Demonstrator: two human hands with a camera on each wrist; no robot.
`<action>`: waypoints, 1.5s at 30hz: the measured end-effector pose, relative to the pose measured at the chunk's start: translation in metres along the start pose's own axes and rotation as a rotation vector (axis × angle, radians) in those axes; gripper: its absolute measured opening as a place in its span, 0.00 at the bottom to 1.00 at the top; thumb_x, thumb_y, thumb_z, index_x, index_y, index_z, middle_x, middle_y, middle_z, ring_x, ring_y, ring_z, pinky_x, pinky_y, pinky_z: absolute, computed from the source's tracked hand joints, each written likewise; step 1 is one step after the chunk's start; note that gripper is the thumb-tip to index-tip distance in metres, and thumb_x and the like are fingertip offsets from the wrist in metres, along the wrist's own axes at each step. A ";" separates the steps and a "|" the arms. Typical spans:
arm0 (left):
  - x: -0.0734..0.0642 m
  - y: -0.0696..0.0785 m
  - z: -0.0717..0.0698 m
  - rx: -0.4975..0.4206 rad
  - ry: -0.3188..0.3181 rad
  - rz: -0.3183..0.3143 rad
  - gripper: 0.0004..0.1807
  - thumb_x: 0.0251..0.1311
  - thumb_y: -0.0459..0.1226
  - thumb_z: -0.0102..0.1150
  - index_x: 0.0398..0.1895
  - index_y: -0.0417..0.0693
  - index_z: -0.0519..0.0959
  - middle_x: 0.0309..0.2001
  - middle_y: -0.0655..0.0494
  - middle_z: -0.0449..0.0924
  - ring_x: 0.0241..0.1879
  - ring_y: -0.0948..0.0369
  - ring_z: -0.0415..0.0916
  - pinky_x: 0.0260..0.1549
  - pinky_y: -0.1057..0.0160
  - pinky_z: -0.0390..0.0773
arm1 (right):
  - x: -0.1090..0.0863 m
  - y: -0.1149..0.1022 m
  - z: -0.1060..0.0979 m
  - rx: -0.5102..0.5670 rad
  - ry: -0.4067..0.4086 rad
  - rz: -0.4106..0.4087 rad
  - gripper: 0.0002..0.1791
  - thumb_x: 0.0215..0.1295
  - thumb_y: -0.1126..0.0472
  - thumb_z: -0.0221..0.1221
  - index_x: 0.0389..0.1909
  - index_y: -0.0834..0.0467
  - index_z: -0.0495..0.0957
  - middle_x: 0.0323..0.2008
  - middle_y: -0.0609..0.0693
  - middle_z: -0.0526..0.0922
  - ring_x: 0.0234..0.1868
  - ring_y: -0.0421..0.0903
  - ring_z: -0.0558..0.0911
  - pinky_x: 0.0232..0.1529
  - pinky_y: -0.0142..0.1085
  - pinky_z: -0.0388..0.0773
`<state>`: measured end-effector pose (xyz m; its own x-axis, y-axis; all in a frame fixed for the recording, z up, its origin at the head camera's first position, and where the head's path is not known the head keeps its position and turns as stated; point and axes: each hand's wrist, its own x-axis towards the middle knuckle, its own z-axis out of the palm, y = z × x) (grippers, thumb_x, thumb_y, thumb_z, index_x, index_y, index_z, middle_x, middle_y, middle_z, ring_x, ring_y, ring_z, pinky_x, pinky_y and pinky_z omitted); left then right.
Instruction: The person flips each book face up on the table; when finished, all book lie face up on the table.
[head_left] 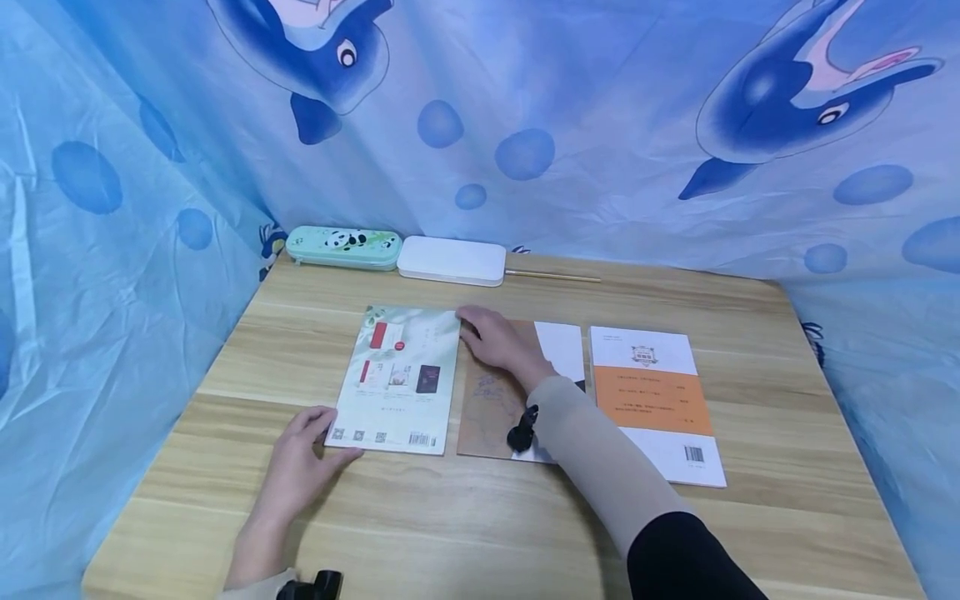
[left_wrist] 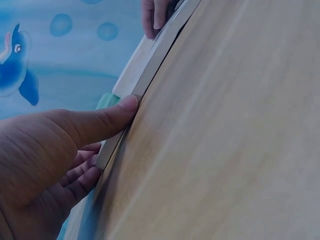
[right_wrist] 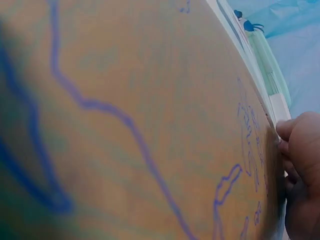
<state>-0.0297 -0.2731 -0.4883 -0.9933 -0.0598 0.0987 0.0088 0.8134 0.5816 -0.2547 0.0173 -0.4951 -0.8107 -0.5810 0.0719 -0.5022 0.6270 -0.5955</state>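
A pale green book (head_left: 393,379) with small product pictures and a barcode lies flat at the left of a row on the table. At its lower left corner, my left hand (head_left: 300,458) holds it, thumb along the bottom edge and fingers at the left side. That thumb (left_wrist: 107,120) presses the book's edge in the left wrist view. My right hand (head_left: 498,337) grips the upper right corner, reaching across a brown and white book (head_left: 487,408) with blue line drawings. The right forearm hides part of this middle book; the right fingertips are partly hidden in the right wrist view.
A white and orange book (head_left: 652,392) lies at the right of the row. Along the table's back edge are a green panda pencil case (head_left: 345,248), a white case (head_left: 452,261) and a thin stick (head_left: 555,276). Blue dolphin-print cloth (head_left: 600,100) hangs behind the table (head_left: 465,542).
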 end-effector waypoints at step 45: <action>-0.007 0.002 -0.003 -0.154 0.279 0.084 0.19 0.53 0.17 0.67 0.50 0.34 0.85 0.51 0.36 0.84 0.48 0.40 0.83 0.45 0.87 0.70 | -0.006 -0.020 -0.033 0.200 0.276 -0.143 0.18 0.75 0.58 0.58 0.60 0.59 0.73 0.54 0.56 0.84 0.54 0.50 0.85 0.56 0.39 0.82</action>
<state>-0.0226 -0.2723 -0.4853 -0.9189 -0.1697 0.3560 0.1276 0.7261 0.6756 -0.2498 0.0252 -0.4571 -0.8009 -0.4766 0.3625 -0.5697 0.4199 -0.7065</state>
